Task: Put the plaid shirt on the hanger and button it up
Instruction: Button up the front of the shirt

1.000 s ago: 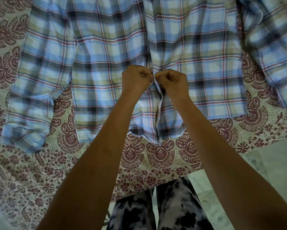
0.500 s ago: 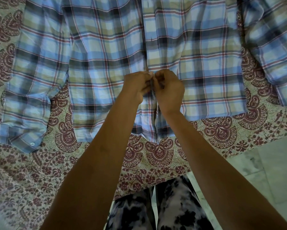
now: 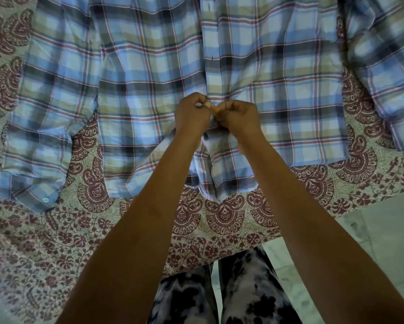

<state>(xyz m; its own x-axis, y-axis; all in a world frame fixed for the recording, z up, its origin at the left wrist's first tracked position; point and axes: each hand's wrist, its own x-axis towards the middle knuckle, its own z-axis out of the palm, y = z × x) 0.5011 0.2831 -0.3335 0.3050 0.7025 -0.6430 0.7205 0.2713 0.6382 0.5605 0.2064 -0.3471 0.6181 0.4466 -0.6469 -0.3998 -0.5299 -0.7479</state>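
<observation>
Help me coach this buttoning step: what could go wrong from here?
1. The left hand and right hand pinch the front edges of the shirt where the cloth bunches, so a fold might get caught with the button.
2. The fingers hide the button, so it could slip into the wrong hole and leave the hem uneven.

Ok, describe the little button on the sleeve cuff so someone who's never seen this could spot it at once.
The plaid shirt lies spread over a patterned bedsheet. Follow the sleeve on the person's left down to its cuff nearest them. The button there is a small pale round disc, alone on that cuff, away from the front opening that the left hand and right hand pinch.
</observation>
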